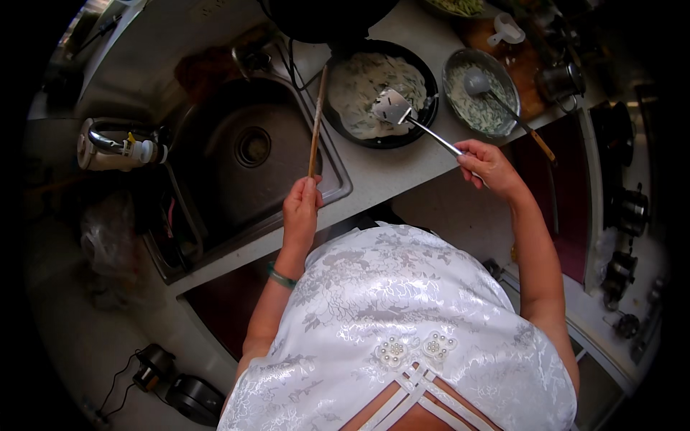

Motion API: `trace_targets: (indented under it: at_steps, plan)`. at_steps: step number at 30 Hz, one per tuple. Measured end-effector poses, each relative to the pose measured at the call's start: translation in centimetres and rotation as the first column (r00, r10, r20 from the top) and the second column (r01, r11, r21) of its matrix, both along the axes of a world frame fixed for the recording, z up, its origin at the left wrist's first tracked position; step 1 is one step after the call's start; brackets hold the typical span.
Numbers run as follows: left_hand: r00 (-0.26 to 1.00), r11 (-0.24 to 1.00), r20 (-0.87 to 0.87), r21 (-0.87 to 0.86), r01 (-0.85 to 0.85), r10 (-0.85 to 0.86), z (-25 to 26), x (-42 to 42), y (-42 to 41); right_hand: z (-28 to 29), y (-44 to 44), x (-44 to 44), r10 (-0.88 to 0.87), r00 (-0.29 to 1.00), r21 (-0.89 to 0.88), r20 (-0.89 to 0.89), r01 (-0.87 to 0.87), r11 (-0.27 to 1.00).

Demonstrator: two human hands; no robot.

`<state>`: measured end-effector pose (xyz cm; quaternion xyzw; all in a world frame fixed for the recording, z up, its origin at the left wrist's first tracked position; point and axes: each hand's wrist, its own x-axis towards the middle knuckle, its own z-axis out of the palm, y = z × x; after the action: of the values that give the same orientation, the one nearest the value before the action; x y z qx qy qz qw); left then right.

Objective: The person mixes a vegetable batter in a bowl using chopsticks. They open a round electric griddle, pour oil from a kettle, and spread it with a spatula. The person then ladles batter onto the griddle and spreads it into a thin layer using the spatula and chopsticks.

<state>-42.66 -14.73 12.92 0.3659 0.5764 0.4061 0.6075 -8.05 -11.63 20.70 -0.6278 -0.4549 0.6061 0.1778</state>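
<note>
My left hand (302, 207) grips wooden chopsticks (318, 121), held pointing away from me beside the pan. My right hand (488, 164) is closed around the handle of a slotted metal spatula (392, 105). The spatula's blade rests on a pale batter with green shreds (353, 89), spread across a round black electric griddle (377, 143). Behind it stands the griddle's dark raised lid (329, 19). To the right is a metal bowl (462, 119) of similar green-flecked batter, with a ladle (476, 82) lying in it.
A steel sink (215, 183) lies left of the griddle, a white kettle-like appliance (110, 148) beyond it. Right of the bowl are a wooden board (531, 64), a white plastic scoop (506, 29) and a metal mug (558, 83). The counter's front edge (399, 195) runs before me.
</note>
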Motion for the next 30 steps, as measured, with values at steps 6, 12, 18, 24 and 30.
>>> trace_targets:
  at_steps: [6,12,18,24,30]
  plan:
    - [1.000,0.999,-0.002,-0.039,0.001,-0.001,0.9,0.9,-0.4,-0.5,2.4,2.1,0.116,0.993,0.036,0.014,-0.117,0.993]
    - [1.000,0.999,0.001,-0.040,-0.031,0.031,1.0,1.6,-0.8,-1.1,3.8,4.8,0.124,0.967,0.039,0.224,-0.136,0.990]
    - [0.999,0.998,-0.008,-0.024,-0.053,0.053,1.1,2.2,-1.2,-0.6,5.6,2.9,0.165,0.912,0.188,0.374,-0.249,0.950]
    - [0.998,0.997,0.006,-0.042,-0.064,0.064,1.0,2.6,-1.5,-2.1,6.9,1.9,0.249,0.857,0.166,0.451,-0.355,0.920]
    - [0.998,0.997,-0.008,-0.032,-0.069,0.068,0.6,3.1,-1.8,-1.5,7.8,4.4,0.291,0.760,0.130,0.581,-0.440,0.889]
